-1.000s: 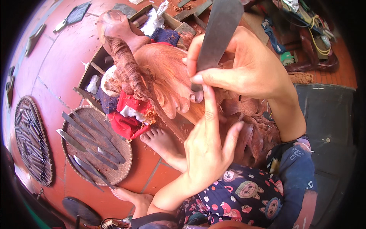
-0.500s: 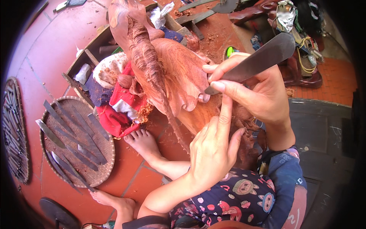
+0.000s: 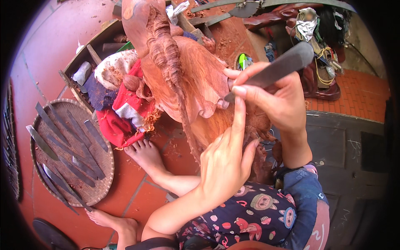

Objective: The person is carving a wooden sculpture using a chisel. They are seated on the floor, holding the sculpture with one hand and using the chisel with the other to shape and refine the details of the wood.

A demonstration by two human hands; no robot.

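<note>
A reddish wood carving (image 3: 200, 66) with a twisted, rough ridge and smooth, leaf-like folds leans in front of me. My right hand (image 3: 277, 93) pinches a long, flat steel scraper blade (image 3: 281, 64) with a rounded end. Its narrow tip rests by the small curled knobs on the edge of the carving, and my fingertips lie close to that edge. My left hand (image 3: 223, 162) has its index finger stretched up to the blade near its tip, with the thumb held apart. Nothing is gripped in the left hand.
At left, a round woven tray (image 3: 109, 183) holds several flat blades (image 3: 43, 143), and a second tray of thin tools (image 3: 11, 146) stands beyond it. Red cloth (image 3: 118, 131) and a wooden box (image 3: 75, 89) lie beside the carving. A dark panel (image 3: 333, 150) is at right.
The whole view has shifted, so trays, cloth and carving sit further left in the picture. The blade stays against the carving's curled edge, with both hands in nearly the same grip and pose.
</note>
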